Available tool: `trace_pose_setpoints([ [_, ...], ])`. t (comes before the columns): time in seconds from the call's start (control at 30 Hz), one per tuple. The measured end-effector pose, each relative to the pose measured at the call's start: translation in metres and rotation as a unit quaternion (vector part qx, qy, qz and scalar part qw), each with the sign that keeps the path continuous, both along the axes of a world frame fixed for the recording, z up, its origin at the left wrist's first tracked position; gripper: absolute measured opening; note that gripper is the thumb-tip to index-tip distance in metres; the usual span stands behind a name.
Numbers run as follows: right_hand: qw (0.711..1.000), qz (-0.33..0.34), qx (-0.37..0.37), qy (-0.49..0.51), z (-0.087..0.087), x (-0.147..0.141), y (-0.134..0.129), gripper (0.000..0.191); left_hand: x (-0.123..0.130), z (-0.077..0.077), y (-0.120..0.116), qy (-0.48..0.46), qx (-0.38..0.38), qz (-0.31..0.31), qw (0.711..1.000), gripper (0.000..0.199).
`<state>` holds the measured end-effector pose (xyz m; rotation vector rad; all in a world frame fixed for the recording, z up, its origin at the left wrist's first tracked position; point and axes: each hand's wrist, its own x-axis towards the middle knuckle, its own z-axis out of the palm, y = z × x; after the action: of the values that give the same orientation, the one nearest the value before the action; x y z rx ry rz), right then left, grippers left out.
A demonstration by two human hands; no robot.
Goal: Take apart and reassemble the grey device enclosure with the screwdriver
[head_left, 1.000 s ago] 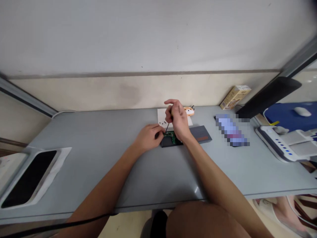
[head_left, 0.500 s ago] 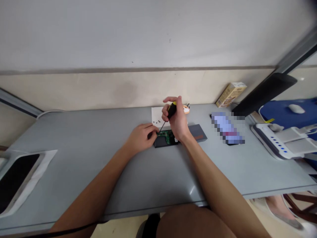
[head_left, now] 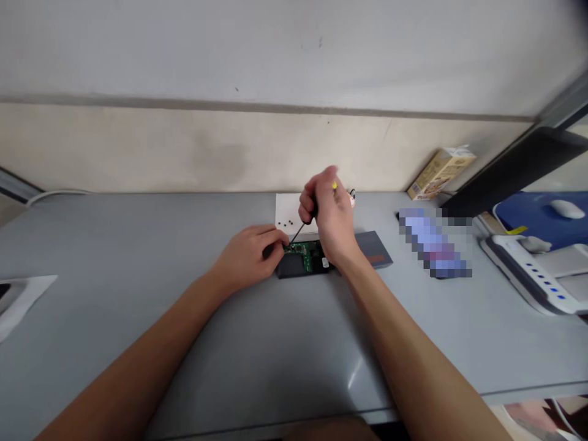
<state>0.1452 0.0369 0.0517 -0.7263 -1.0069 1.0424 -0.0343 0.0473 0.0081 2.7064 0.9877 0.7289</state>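
A black device with an exposed green circuit board (head_left: 301, 260) lies on the grey table. My right hand (head_left: 328, 214) is wrapped round a black and yellow screwdriver (head_left: 298, 233), whose tip reaches down to the board's upper left corner. Thumb and fingers of my left hand (head_left: 252, 254) are pinched at that same corner, by the tip; whether they grip the device's edge or something small is hidden. Behind the device is a white sheet (head_left: 287, 209) with several small dark screws (head_left: 285, 224) on it. A dark grey flat cover (head_left: 374, 248) lies to the right, partly behind my right wrist.
A phone (head_left: 432, 245) with a blurred screen lies on the right. Further right are a white power strip (head_left: 528, 269) with plugs, a blue mat (head_left: 537, 214) and a mouse (head_left: 567, 209). A carton (head_left: 441, 173) stands by the wall. White paper (head_left: 27, 297) is at the left edge.
My right hand has turned round the screwdriver's handle, its fingers now curled in more. The tip stays at the board's corner with my left hand beside it. The view has shifted slightly.
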Motion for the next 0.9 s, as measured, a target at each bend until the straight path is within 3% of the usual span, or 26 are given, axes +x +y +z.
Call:
trace_pose_setpoints([
  [0.27, 0.996, 0.076, -0.018, 0.033, 0.0040, 0.0067, -0.0032, 0.031, -0.0006, -0.0007, 0.0010, -0.013, 0.016, -0.010, 1.000, 0.025],
  [0.43, 0.999, 0.024, -0.022, -0.016, 0.0013, 0.0049, -0.0032, 0.046, -0.0009, -0.0009, 0.0013, -0.008, 0.017, -0.006, 1.000, 0.025],
  [0.53, 0.999, 0.037, -0.003, 0.001, 0.0024, 0.0046, -0.0021, 0.045, -0.0016, -0.0016, 0.0017, -0.006, 0.013, -0.003, 1.000, 0.025],
  [0.7, 0.997, 0.052, -0.038, 0.046, 0.0027, 0.0079, -0.0007, 0.038, -0.0033, -0.0017, 0.0023, -0.004, 0.026, -0.014, 1.000, 0.025],
  [0.9, 0.997, 0.012, -0.052, 0.057, -0.0015, 0.0035, -0.0002, 0.051, -0.0049, 0.0073, 0.0004, 0.048, 0.051, -0.041, 0.997, 0.025],
])
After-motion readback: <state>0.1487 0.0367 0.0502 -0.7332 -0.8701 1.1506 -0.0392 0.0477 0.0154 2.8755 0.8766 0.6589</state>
